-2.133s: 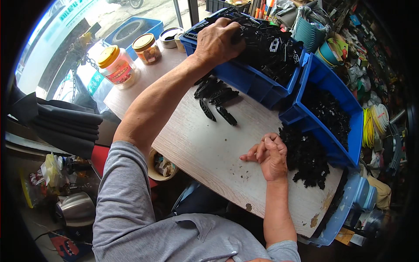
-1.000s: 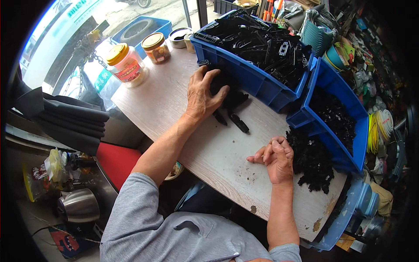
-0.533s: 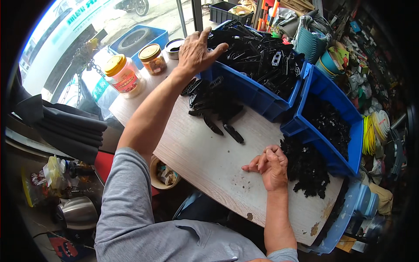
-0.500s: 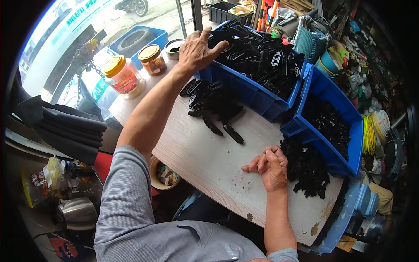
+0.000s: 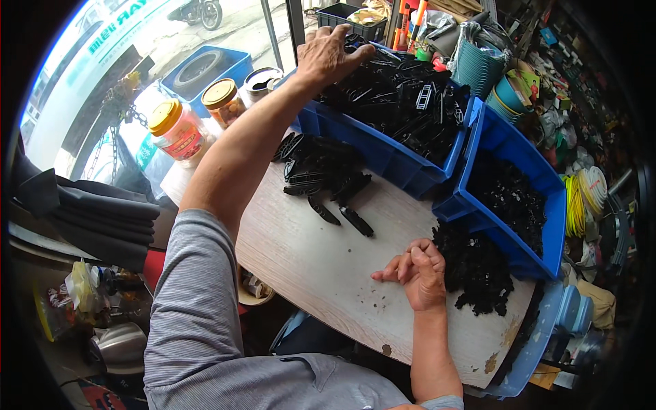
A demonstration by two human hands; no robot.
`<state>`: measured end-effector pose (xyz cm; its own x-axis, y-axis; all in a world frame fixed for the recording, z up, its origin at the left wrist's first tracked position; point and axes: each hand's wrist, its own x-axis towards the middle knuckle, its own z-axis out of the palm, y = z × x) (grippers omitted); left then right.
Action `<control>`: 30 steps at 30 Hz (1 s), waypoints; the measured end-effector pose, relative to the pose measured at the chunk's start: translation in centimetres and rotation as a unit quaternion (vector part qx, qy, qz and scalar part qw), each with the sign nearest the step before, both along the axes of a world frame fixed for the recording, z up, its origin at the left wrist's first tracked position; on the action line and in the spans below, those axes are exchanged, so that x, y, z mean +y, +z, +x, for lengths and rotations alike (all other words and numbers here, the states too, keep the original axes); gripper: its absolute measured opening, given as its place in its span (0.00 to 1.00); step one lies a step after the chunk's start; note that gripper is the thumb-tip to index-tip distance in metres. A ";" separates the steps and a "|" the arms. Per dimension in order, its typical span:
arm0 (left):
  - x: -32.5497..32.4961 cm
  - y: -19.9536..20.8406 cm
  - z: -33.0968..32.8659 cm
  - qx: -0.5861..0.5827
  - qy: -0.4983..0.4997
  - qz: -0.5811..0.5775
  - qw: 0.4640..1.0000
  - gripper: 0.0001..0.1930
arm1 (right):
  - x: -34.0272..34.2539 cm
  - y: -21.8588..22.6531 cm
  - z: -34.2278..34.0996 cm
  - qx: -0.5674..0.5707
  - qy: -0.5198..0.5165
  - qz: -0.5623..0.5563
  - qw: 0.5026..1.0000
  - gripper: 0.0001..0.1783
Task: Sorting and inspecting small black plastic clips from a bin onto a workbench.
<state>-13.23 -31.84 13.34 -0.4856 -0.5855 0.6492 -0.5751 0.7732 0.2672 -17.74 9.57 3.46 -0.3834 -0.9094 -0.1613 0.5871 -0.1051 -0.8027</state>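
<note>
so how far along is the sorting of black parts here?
Done: a pile of long black parts lies on the table. In hand: left hand reaches into the far blue bin; right hand rests by the small-parts heap. Left: both bins look well filled.

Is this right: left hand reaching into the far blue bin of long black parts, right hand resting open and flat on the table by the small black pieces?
Not quite. The head view shows the right hand curled into a loose fist, not open and flat. The rest stands: it rests on the table by the small black pieces, and the left hand reaches into the far blue bin of long black parts.
</note>
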 end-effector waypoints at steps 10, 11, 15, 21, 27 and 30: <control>-5.8 -0.7 -4.7 -0.140 -0.069 0.109 0.982 0.52 | 0.3 -0.3 -0.3 -0.033 0.008 -0.015 0.999 0.06; -5.5 -0.4 -4.9 -0.147 -0.073 0.122 0.979 0.49 | 0.3 -0.3 -0.3 -0.034 0.006 -0.011 0.999 0.05; -4.5 0.4 -4.4 -0.181 -0.108 0.124 0.970 0.36 | 0.2 -0.5 -0.5 -0.039 0.005 -0.022 0.999 0.06; -1.7 1.0 -2.8 -0.236 -0.109 0.038 0.965 0.28 | 0.4 -1.2 -0.8 -0.039 0.016 -0.030 0.999 0.07; 0.2 2.1 -0.3 -0.298 -0.078 0.069 0.949 0.32 | 0.4 -1.1 -0.7 -0.029 0.017 -0.033 0.999 0.08; 0.3 1.3 0.5 -0.257 -0.077 0.070 0.961 0.37 | 0.3 -1.0 -0.6 -0.020 0.015 -0.024 0.999 0.08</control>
<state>-12.70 -31.58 14.67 -0.8084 -0.5460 0.2200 -0.5414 0.8363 0.0860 -18.31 9.87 2.41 -0.3499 -0.9275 -0.1315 0.6227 -0.1254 -0.7723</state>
